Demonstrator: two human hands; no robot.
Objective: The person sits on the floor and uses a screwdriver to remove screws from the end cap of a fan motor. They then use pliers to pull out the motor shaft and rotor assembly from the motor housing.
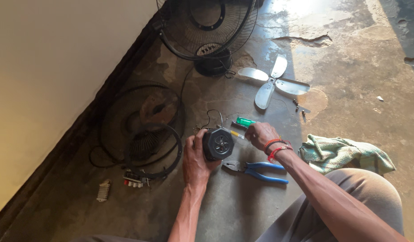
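Head view: left hand (196, 159) gripping black fan motor (218, 144), right hand (260, 134) holding a screwdriver (237, 134) against it. Blade (273, 81) and grille (142, 125) already off, lying on floor (350, 67); motor not yet opened.

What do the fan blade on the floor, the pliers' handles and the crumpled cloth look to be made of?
Fan blade: likely bare metal, pale silvery with a soft sheen in the sunlight. Pliers: blue handles look like a smooth plastic or rubber coating; dull grey steel-like nose. Cloth: soft woven fabric, greenish and rumpled into folds.
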